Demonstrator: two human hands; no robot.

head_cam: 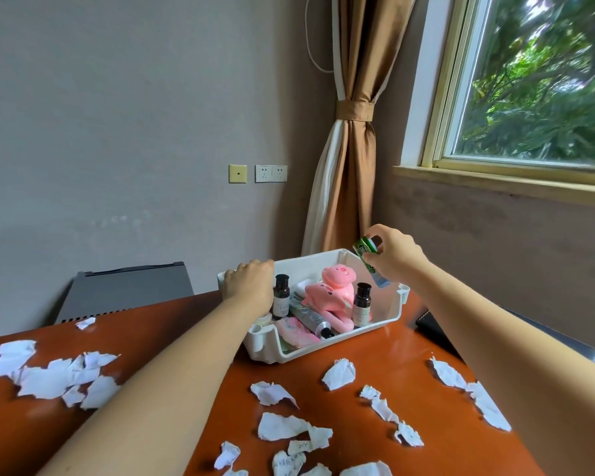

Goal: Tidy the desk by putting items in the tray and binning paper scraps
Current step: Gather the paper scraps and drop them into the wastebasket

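A white plastic tray (327, 350) sits at the far side of the reddish-brown desk (375, 341). Inside it are a pink plush pig (334, 286), two small dark bottles (281, 293) (362, 304), a grey tube (311, 319) and a pink pouch (294, 333). My left hand (249, 281) rests on the tray's far left rim, fingers curled over the edge. Above the tray's right corner, my right hand (394, 252) pinches a green tube (368, 257), tilted with its crimped end down. Torn white paper scraps (282, 426) lie scattered over the near desk.
A larger heap of scraps (52, 374) lies at the left edge. A dark wallet-like item (433, 326) sits at the right desk edge. A grey cabinet (128, 290) stands behind the desk on the left. A tied curtain (347, 166) and a window (536, 80) are beyond.
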